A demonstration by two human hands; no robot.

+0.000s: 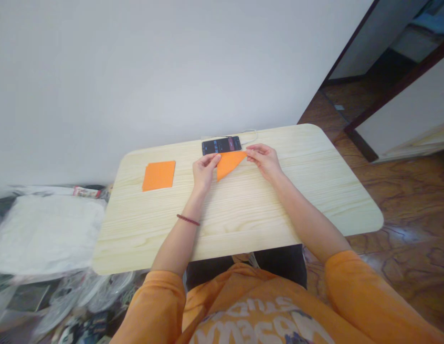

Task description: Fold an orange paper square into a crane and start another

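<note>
An orange paper folded into a triangle [229, 163] lies near the far middle of the light wooden table [236, 210]. My left hand [204, 171] pinches its left corner with the fingertips pressed together. My right hand [265, 160] pinches its right tip, fingers closed on the paper. A second orange sheet [159, 175], a flat square, lies to the left, apart from both hands.
A dark phone [222, 145] with a lit screen and a white cable lies just behind the triangle by the wall. Plastic-wrapped bundles [43, 229] crowd the floor to the left. An open doorway [386, 71] is at right.
</note>
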